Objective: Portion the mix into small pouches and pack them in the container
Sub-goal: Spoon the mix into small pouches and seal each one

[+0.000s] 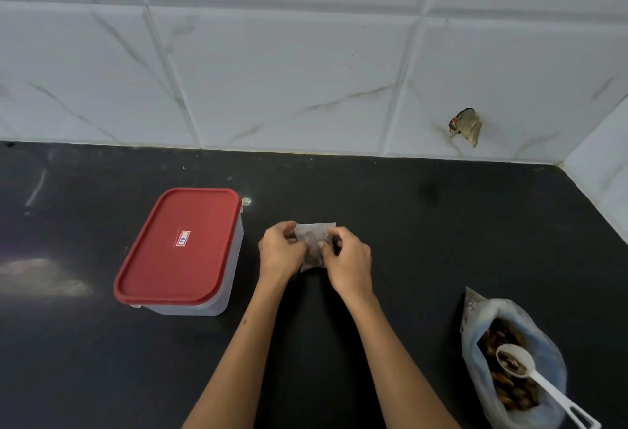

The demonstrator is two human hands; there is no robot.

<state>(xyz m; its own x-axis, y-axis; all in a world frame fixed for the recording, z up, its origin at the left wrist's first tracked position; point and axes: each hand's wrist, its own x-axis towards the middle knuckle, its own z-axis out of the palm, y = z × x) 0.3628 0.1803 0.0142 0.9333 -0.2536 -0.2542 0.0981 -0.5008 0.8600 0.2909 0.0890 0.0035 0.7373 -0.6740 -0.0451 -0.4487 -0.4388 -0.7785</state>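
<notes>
Pinching upright-looking pouch (pixel 314 245), both hands (pixel 314 251)

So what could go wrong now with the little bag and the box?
The pouch is pinched between the left hand and right hand, seemingly with mix inside; a slip could spill it. The container has its red lid on, so packing needs a free hand. The scoop leans in the open bag and might tip it.

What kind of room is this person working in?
Most likely a home kitchen. A dark stone-like countertop runs up to a wall of white marble-look tiles, and on it stand a red-lidded food container and an open bag of brown mix with a white scoop in it.
</notes>
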